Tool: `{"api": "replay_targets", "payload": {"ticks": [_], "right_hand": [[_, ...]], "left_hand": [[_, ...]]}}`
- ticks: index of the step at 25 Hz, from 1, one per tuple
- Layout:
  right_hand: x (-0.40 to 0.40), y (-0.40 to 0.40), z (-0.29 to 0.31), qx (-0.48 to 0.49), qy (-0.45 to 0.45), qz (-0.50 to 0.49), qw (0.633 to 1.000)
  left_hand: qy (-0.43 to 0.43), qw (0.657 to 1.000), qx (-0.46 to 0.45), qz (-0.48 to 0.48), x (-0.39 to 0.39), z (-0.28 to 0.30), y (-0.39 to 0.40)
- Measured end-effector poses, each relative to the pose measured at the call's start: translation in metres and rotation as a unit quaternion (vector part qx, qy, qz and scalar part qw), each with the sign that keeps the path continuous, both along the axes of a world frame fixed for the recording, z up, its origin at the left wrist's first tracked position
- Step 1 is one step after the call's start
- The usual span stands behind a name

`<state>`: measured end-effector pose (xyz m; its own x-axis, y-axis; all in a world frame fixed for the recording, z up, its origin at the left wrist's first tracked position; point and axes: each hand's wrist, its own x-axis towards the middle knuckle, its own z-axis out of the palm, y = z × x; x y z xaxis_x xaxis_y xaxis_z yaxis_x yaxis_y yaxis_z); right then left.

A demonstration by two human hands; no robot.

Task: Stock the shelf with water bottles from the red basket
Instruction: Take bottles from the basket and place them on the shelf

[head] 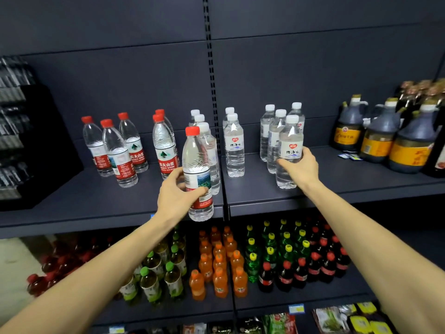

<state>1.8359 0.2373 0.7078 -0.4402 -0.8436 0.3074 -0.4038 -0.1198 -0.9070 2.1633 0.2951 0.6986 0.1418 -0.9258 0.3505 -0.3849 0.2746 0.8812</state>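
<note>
My left hand (177, 195) grips a red-capped water bottle (196, 165) upright, just in front of the dark shelf's (96, 201) front edge. My right hand (301, 166) is wrapped around a white-capped water bottle (290, 143) that stands on the shelf, at the front of a small group of white-capped bottles (274, 131). Several red-capped bottles (120, 145) stand on the left part of the shelf. More white-capped bottles (233, 141) stand in the middle. The red basket is out of view.
Dark jugs with orange labels (378, 133) fill the shelf's right end. A black display rack (21, 141) blocks the left end. The lower shelf (301, 301) holds rows of red, green, orange and cola drinks. Snack packets (346, 319) lie at the bottom right.
</note>
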Motion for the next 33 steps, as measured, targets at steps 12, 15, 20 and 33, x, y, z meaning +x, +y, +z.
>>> {"api": "replay_targets", "payload": {"ticks": [12, 15, 20, 33], "right_hand": [[0.091, 0.031, 0.015, -0.238, 0.059, -0.072, 0.967], [0.131, 0.033, 0.009, -0.241, 0.013, 0.028, 0.97], [0.22, 0.047, 0.009, -0.102, -0.047, 0.274, 0.955], [0.34, 0.034, 0.026, -0.045, -0.027, 0.336, 0.94]], "left_hand": [[0.0, 0.999, -0.004, 0.042, 0.022, 0.006, 0.011], [0.001, 0.999, -0.006, 0.052, 0.033, 0.005, 0.015], [-0.012, 0.997, -0.017, 0.076, 0.067, 0.004, 0.03], [-0.024, 0.992, -0.002, 0.127, 0.186, -0.011, 0.065]]}}
